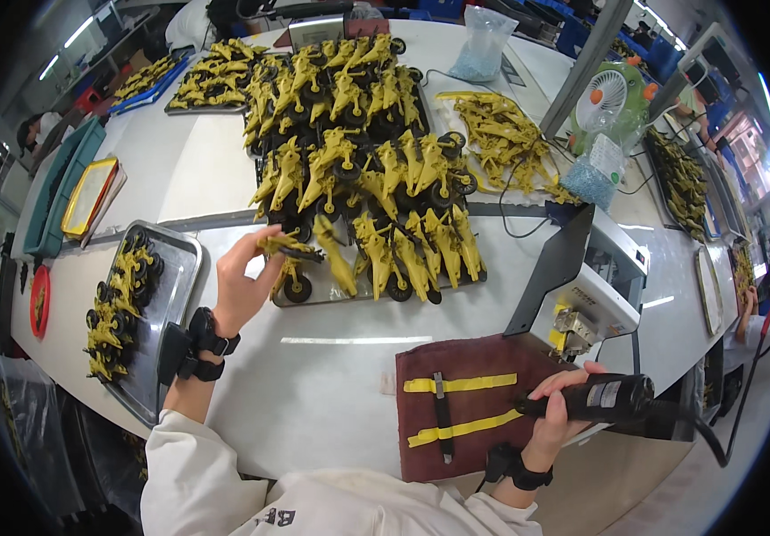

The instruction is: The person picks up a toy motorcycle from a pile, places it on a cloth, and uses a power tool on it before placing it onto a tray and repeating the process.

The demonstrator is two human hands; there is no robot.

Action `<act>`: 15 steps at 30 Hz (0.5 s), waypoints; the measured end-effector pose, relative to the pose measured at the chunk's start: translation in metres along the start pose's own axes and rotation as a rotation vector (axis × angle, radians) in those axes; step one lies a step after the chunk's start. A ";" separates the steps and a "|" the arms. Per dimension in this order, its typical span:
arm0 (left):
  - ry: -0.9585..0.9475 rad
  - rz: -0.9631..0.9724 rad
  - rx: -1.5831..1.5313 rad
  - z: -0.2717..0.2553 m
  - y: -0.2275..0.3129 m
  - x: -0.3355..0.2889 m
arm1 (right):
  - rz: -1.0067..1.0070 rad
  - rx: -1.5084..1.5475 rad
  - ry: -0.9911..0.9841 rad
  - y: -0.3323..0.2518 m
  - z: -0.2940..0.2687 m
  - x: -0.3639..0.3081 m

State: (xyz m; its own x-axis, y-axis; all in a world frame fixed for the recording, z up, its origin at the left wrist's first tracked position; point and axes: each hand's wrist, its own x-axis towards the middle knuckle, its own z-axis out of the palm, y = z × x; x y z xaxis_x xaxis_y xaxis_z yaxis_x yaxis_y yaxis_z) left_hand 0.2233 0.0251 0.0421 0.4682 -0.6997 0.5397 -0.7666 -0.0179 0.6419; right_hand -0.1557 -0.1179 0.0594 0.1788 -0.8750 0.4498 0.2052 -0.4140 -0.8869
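My left hand (246, 279) pinches a yellow toy motorcycle (285, 245) at the near left corner of a crowded tray. Around it stand many more yellow toy motorcycles (407, 255) with black wheels, packed in rows. Over at the right, the fingers of my right hand (553, 413) wrap round a black electric screwdriver (613, 399). Its tip end points left, over a brown cloth mat (479, 357). Two yellow tape strips (461, 382) and a dark narrow bar (443, 415) lie on that mat. The screwdriver's cable runs off to the right.
Left of my forearm, a metal tray (175, 268) carries several yellow motorcycles. A screw feeder box (595, 290) stands behind the mat. Farther back are a bag of loose yellow parts (501, 138), bags of blue pellets (483, 45), a small fan (601, 96) and a metal post (586, 67).
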 end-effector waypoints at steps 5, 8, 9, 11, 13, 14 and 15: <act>0.107 0.184 0.247 -0.013 0.044 0.007 | 0.043 -0.038 0.064 0.004 -0.005 -0.001; -0.068 0.440 0.208 -0.002 0.114 -0.028 | 0.038 0.005 0.115 0.002 0.001 -0.004; -0.298 0.553 0.116 0.008 0.142 -0.044 | 0.006 0.024 0.086 0.006 0.002 -0.001; -0.351 0.721 -0.103 0.059 0.162 -0.067 | -0.007 -0.009 0.144 0.010 0.006 0.002; -0.396 0.758 -0.085 0.117 0.141 -0.090 | -0.018 -0.002 0.234 0.008 0.010 0.004; -0.453 0.739 -0.037 0.133 0.133 -0.090 | -0.042 -0.013 0.252 0.006 0.008 0.004; -0.544 0.620 -0.044 0.139 0.130 -0.094 | -0.064 -0.021 0.257 0.006 0.001 0.001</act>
State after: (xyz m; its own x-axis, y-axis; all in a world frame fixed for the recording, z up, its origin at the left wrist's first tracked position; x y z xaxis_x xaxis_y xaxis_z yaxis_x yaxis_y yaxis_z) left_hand 0.0186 -0.0102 -0.0010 -0.3212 -0.8216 0.4709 -0.7926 0.5054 0.3412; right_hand -0.1531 -0.1208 0.0544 -0.0848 -0.8807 0.4660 0.1880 -0.4734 -0.8605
